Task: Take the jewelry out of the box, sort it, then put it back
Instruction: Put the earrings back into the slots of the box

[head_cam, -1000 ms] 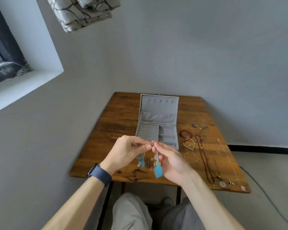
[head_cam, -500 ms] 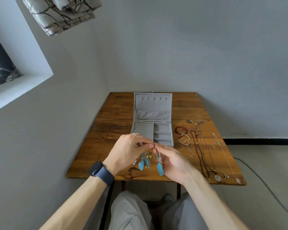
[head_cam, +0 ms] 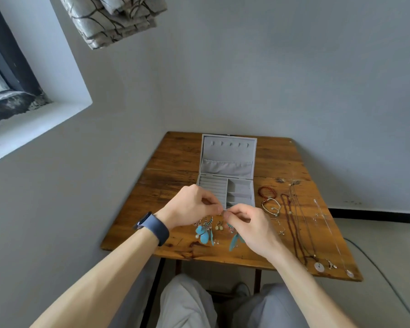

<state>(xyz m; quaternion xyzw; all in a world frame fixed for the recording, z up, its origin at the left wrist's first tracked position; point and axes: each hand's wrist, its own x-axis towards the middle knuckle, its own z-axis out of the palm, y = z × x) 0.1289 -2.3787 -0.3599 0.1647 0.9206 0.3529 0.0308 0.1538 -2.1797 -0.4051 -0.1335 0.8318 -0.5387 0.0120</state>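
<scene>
A worn wooden table (head_cam: 175,162) stands in the corner of a grey-walled room, and an open grey jewelry box (head_cam: 227,171) sits on it with its lid tipped back and its compartments bare.

Just in front of the box, the left hand (head_cam: 192,207) and right hand (head_cam: 251,228) meet fingertip to fingertip. Both have their fingers curled, and thumb and forefinger of each pinch the top of a teal feather earring (head_cam: 234,241), which dangles under the right hand; its hook is too small to make out. A dark watch (head_cam: 154,227) wraps the left wrist.

Also in front of the box, below the left hand, is a cluster of teal earrings (head_cam: 204,233), and beside it a pair of small pale drop earrings (head_cam: 219,226).

To the right of the box lie a red bead bracelet (head_cam: 266,192) and a thin bangle (head_cam: 271,205), then a long dark bead necklace (head_cam: 291,228) stretched toward the table's near edge. Farther right of the box run fine chains (head_cam: 327,228), one ending in a pale disc pendant (head_cam: 319,267).
</scene>
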